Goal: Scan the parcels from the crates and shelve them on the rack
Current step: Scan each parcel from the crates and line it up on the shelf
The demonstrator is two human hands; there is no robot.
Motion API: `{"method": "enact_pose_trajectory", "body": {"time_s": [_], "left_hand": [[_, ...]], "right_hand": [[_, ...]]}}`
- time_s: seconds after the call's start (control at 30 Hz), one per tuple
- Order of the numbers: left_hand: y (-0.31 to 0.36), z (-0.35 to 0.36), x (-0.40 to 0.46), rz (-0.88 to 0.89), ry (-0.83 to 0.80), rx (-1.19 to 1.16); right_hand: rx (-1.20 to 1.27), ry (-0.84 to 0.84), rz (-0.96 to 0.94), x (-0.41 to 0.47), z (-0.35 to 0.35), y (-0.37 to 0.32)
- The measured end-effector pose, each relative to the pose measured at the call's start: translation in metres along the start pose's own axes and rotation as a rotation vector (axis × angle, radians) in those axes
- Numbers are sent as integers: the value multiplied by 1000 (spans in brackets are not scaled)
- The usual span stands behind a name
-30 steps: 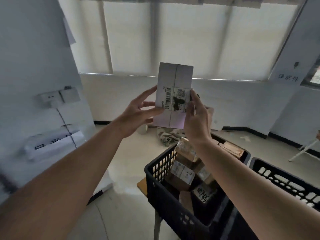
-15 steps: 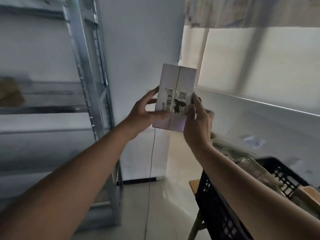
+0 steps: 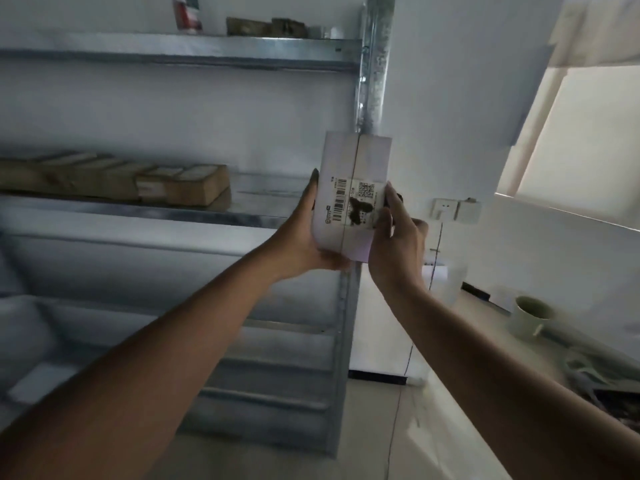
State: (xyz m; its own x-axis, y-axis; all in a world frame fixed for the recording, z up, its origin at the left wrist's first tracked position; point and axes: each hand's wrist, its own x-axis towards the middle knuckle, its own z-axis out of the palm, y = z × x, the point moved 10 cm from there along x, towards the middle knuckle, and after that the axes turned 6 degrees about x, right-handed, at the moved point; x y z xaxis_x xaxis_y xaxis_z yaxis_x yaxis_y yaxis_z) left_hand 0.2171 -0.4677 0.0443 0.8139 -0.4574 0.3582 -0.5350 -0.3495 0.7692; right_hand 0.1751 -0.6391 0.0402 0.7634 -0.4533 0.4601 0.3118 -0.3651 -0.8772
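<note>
- While both arms reach forward, a white parcel (image 3: 353, 199) is held upright in the air between the two hands, in front of the right-hand upright post of a metal rack (image 3: 372, 64).
- The left hand (image 3: 304, 233) cups the parcel's left edge and lower corner, with fingers lying up along its side and the thumb under its bottom edge.
- The right hand (image 3: 394, 244) grips the parcel's right edge, thumb pressed on the front face beside the label, the other fingers wrapped behind.
- A shipping label (image 3: 353, 206) on the parcel's front shows a barcode, a square code and a dark smear over part of the print.
- On the rack's middle shelf, to the left of the parcel and apart from it, lie brown cardboard parcels (image 3: 183, 187) in a row.
- More blurred items (image 3: 266, 26) sit on the top shelf.
- A wall socket (image 3: 457, 209) is just right of the right hand, and a pale cup (image 3: 528, 318) stands lower right.
</note>
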Motion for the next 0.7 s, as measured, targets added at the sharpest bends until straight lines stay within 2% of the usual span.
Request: {"method": "enact_pose_trajectory", "body": {"time_s": [0.1,0.47,0.7], "left_hand": [[-34,-47,-4,-10,-13,1],[-135,-189,35,-63,253,267],[-203,-237,96,-177,287,178]], "right_hand": [[40,-51,20,-4,64,-13],[11,-202,17,46,231,-19],[26,-265,-34,122,325,3]]}}
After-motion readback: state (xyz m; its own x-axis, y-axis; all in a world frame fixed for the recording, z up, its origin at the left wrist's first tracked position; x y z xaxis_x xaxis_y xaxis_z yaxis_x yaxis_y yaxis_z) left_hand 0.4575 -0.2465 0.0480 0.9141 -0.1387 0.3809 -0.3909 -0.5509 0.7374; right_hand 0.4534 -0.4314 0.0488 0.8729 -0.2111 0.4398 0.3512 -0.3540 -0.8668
